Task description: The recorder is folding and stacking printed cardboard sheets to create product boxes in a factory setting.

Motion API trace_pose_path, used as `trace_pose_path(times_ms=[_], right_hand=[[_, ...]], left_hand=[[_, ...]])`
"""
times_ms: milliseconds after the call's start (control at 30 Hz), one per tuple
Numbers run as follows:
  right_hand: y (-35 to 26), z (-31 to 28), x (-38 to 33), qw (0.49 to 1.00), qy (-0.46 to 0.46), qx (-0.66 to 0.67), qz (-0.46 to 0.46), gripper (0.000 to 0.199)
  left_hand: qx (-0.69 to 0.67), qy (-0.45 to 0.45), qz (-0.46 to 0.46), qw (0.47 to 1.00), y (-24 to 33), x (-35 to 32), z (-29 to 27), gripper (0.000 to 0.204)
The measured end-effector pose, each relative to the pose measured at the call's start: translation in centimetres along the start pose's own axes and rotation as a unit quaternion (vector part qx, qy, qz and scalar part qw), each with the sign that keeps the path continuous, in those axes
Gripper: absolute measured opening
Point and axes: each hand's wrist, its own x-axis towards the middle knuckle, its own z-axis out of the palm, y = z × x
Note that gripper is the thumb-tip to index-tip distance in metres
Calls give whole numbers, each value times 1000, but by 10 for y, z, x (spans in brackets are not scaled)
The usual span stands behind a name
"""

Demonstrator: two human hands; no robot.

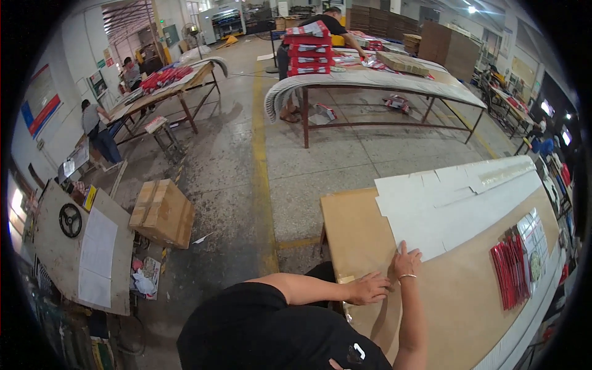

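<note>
A brown-covered worktable point(475, 296) lies in front of me. Overlapping white card sheets point(425, 222) with notched edges are fanned across its far side. My right hand point(407, 262), a band at its wrist, has its fingers apart and touches the near lower corner of the closest sheet. Beside it, my left hand point(369, 288) rests on the brown surface with fingers loosely stretched and nothing visible in them. A row of flat red pieces point(510, 270) lies at the table's right, next to a printed white sheet point(535, 237).
A taped carton point(162, 214) stands on the floor at left, near a board with a black handwheel point(70, 220). Across a yellow floor line point(262, 185), a co-worker point(330, 28) leans over another table beside stacked red-and-white bundles point(309, 52). More people are at the far left.
</note>
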Motion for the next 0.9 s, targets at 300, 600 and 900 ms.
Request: trace_pose_path(times_ms=[300,600,900], right_hand=[[37,59,17,959,159,-228,-62,51],[100,20,-187,981,154,88,-78,42],[1,-74,-360,994,27,58,-85,74]], left_hand=[[-62,85,48,993,0,5,13,20],[-649,118,-275,699,-33,-15,-8,49],[-787,-116,-279,538,45,-52,6,48]])
